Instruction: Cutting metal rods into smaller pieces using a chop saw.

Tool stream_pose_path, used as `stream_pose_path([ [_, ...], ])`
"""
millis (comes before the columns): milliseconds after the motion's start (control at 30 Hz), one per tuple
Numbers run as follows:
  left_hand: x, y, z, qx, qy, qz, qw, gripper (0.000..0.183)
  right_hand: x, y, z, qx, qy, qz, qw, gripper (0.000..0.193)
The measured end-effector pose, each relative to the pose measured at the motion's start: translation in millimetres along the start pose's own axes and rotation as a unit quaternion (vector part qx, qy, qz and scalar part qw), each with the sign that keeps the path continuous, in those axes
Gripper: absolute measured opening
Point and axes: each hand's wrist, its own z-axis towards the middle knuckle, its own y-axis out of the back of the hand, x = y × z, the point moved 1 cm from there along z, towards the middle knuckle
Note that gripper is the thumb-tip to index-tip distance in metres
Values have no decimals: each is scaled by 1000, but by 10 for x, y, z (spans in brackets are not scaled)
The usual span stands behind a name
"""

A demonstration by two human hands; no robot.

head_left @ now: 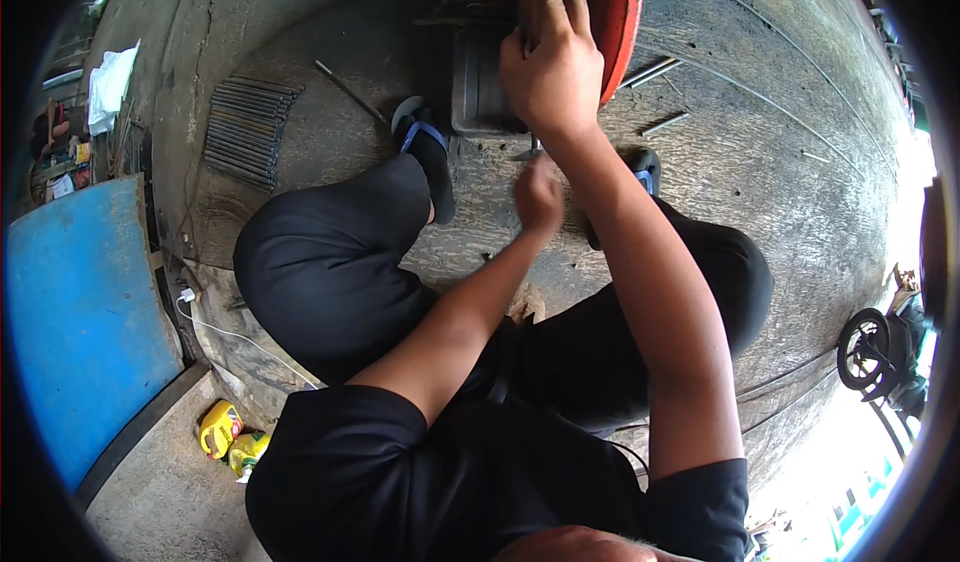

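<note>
My right hand (556, 72) lies on top of a red machine (622, 22) with a rounded guard, its fingers stretched forward. A dark metal base tray (478, 82) shows beside that hand. Closer to me, my left hand (540, 200), slightly blurred, is closed at a short metal handle (535, 146) at the near side of the machine. The fingers hide most of this handle. What lies under my right palm is also hidden.
Dark metal rods (250, 130) lie in a row at the left. A single rod (350, 92) points toward my left sandal (425, 147). Cut rods (650, 74) lie right of the machine. A blue panel (85, 322) and a yellow container (219, 429) are at the left.
</note>
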Motion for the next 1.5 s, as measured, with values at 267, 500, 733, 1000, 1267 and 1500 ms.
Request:
stream_pose_path([
  [267, 90, -79, -146, 75, 337, -164, 924, 22, 26, -40, 10, -25, 17, -9, 999, 65],
  [500, 108, 128, 100, 27, 98, 17, 995, 35, 150, -51, 38, -9, 3, 21, 1000, 65],
  [733, -393, -72, -409, 334, 143, -270, 892, 53, 130, -36, 44, -11, 1, 17, 1000, 67],
  [1000, -122, 129, 53, 166, 120, 28, 979, 53, -127, -107, -57, -63, 14, -20, 998, 63],
  [1267, 178, 80, 77, 464, 184, 19, 866, 60, 41, -110, -8, -71, 17, 20, 997, 61],
  [1500, 351, -127, 116, 436, 308, -34, 845, 61, 1, -83, -20, -38, 1, 20, 999, 66],
])
